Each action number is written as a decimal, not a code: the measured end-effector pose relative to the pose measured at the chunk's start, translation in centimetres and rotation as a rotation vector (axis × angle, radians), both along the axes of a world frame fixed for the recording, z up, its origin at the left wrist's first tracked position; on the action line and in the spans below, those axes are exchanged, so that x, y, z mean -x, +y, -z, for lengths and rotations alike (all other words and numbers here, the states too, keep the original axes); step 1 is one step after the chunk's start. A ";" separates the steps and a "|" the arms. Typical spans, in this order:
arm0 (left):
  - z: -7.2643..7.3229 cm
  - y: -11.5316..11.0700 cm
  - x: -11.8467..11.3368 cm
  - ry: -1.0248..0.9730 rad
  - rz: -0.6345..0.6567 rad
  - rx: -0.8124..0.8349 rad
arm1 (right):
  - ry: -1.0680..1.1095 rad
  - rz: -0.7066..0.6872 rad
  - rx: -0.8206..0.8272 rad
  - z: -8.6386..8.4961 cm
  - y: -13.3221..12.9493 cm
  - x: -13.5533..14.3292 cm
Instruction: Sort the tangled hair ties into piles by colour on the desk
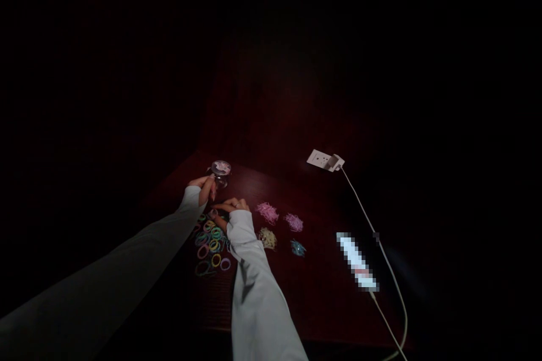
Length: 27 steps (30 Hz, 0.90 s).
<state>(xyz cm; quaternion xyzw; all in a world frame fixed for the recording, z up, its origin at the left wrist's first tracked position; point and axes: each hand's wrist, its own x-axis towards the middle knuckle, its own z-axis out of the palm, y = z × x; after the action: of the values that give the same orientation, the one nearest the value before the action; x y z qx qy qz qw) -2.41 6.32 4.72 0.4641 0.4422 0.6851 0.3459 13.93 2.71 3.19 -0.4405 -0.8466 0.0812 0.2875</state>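
Observation:
Fingers pressed together and pointing down, my left hand [205, 186] is beside a small clear jar [221, 168] with a patterned top. Whatever it pinches, if anything, is too small and dark to tell. Just below and to the right, my right hand [232, 206] reaches over a heap of coloured hair ties [215, 232]. Its thumb and forefinger come close together at the tips, and what is between them cannot be made out. The rings are green, yellow, pink, blue and purple; my right hand and sleeve hide part of them.
Right of my right hand lie small piles of thin bands: pink [267, 212], purple [293, 222], yellowish [267, 238] and blue [298, 247]. A blurred-out bright phone-like object [356, 260] has a cable [388, 262] nearby. A white socket [320, 158] with a plugged-in charger is behind. Surroundings are dark.

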 end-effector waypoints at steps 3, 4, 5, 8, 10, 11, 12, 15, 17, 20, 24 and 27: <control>-0.1 0.1 0.3 0.031 0.003 0.013 | -0.036 -0.011 -0.047 0.5 0.0 0.4; -0.1 0.2 0.3 0.024 -0.011 0.017 | -0.042 -0.014 -0.052 0.7 0.2 0.4; -0.2 0.2 0.3 0.013 -0.022 0.018 | -0.045 -0.018 -0.051 0.9 0.3 0.5; -0.1 0.4 0.2 -0.007 -0.006 0.026 | -0.042 -0.025 -0.027 1.2 0.9 0.7; 0.2 0.4 0.1 -0.002 0.019 0.031 | -0.023 -0.030 -0.009 1.2 1.0 0.9; 0.3 0.4 0.1 -0.004 0.015 0.028 | -0.003 -0.033 -0.001 1.1 1.0 0.9; 0.4 0.3 0.1 -0.009 0.003 0.021 | 0.024 -0.035 0.009 1.1 0.9 0.9; 0.5 0.0 0.1 -0.005 -0.007 -0.004 | 0.149 -0.016 0.053 0.8 0.6 1.0; 0.5 0.1 0.2 0.023 0.022 0.009 | 0.273 0.002 0.087 0.7 0.6 1.1; 0.4 0.5 0.1 0.065 0.041 0.034 | 0.557 0.013 0.178 0.9 1.1 1.5; 0.7 0.6 -0.7 0.112 0.079 -0.006 | 0.990 0.005 0.412 1.4 2.0 2.0; 1.3 0.0 -1.4 0.195 0.181 0.023 | 1.104 -0.010 0.543 1.6 2.9 2.0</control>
<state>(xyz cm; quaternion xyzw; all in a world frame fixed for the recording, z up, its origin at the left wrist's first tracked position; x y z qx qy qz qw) -0.98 6.33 3.44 0.5624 0.4381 0.5976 0.3670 11.95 5.60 1.61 -0.3870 -0.5237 0.5113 0.5609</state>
